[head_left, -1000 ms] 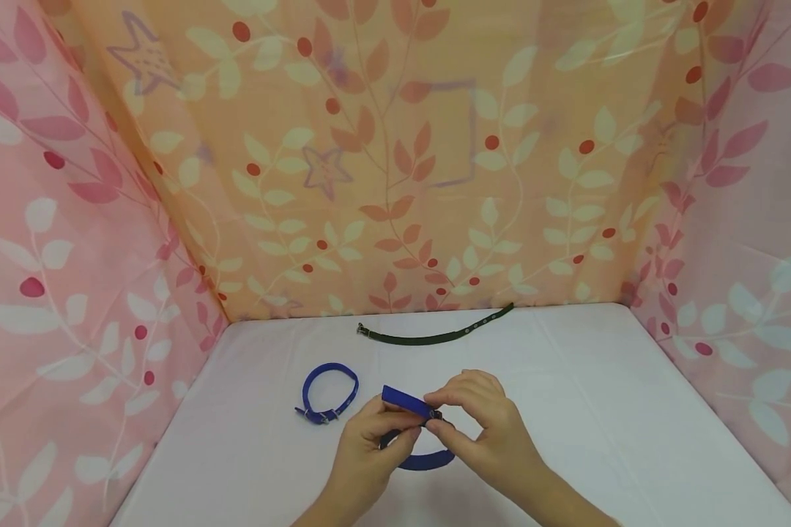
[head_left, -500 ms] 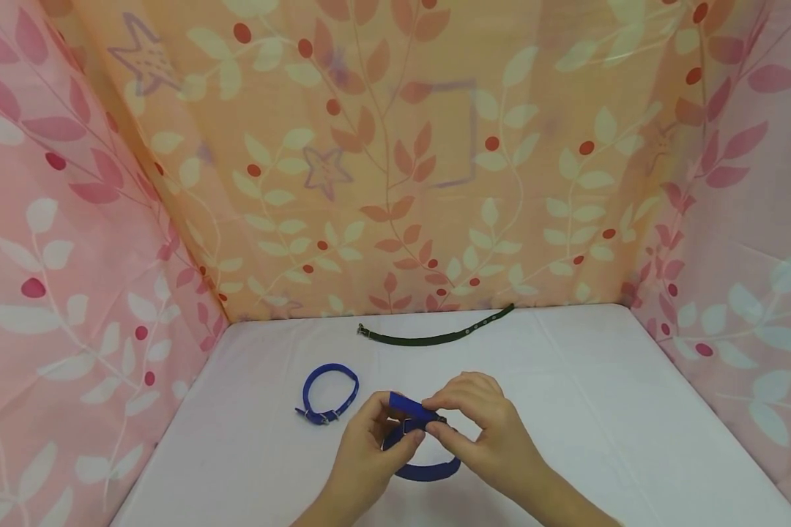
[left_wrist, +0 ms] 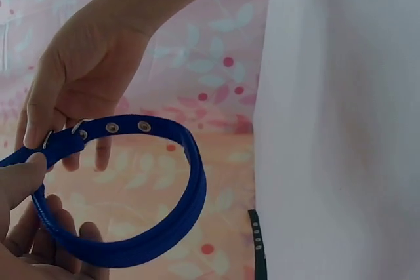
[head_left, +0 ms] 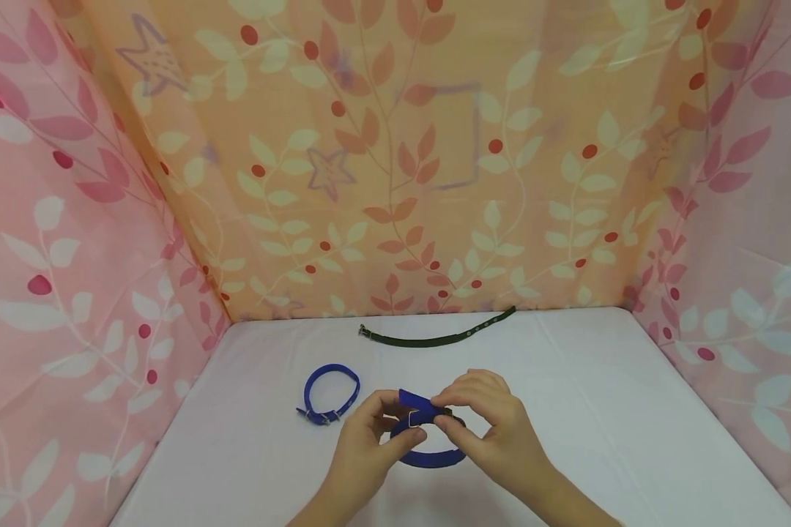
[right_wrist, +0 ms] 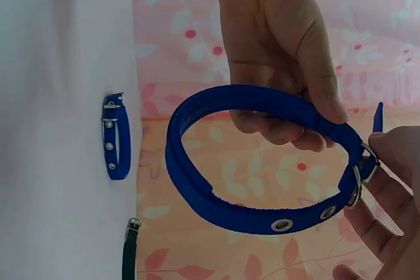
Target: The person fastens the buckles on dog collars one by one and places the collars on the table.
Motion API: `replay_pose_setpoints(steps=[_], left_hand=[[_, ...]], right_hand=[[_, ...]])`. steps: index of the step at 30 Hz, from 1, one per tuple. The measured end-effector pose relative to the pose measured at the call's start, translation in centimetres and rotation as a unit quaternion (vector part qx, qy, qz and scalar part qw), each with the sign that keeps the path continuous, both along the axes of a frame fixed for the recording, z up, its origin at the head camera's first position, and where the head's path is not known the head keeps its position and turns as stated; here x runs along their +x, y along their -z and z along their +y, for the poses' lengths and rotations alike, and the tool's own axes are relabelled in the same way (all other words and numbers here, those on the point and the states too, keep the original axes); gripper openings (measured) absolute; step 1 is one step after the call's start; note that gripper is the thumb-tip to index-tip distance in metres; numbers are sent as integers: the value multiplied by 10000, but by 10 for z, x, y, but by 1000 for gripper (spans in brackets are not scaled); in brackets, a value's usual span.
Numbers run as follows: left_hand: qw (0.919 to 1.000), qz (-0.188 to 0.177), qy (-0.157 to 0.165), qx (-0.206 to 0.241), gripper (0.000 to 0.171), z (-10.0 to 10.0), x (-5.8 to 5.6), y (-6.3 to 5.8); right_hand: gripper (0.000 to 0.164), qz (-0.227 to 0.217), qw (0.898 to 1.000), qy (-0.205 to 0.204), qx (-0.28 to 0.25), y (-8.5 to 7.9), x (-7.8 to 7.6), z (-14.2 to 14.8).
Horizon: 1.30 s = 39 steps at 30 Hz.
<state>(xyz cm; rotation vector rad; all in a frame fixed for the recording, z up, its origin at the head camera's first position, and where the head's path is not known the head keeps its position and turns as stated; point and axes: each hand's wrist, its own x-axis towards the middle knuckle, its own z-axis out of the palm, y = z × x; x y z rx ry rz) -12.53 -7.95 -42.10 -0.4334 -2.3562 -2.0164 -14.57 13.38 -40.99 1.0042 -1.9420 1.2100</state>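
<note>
A blue collar, bent into a loop, is held in both hands above the table. It has metal eyelets and a buckle, with its free tip sticking out past the buckle. My right hand pinches the strap by the buckle between thumb and fingers. On the other side, my left hand holds the band, thumb in front and fingers behind, as the right wrist view shows. Part of the buckle is hidden by the right fingers.
A second blue collar, buckled into a ring, lies left of the hands on the white table. A dark green collar lies unfastened near the back edge. Patterned cloth walls enclose the table at the back and sides.
The loop has shifted slightly right, and its metal buckle part has come into sight between the hands. The raised free tip has moved right and now shows less of its length.
</note>
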Motion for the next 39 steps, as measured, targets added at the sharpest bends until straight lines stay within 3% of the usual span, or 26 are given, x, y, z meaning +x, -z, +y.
replay_pose_setpoints(steps=[7,17,21,29,39], left_hand=[[9972,-376,-2,652,37,-2,-2,2],[9914,-584,-26,1167,40,0,1,0],[9926,-580,-24,1069,37,0,2,0],[9966,-34,146,814,27,3,7,1],[9983,120,-131,548,25,3,8,-2]], right_hand=[[39,-215,9997,-134,63,3,2,-1],[39,307,9992,-164,-185,1,2,-6],[38,388,9987,-266,-220,-1,3,-7],[26,630,9965,-458,-289,-5,4,-9],[26,718,9968,-344,-49,-9,0,1]])
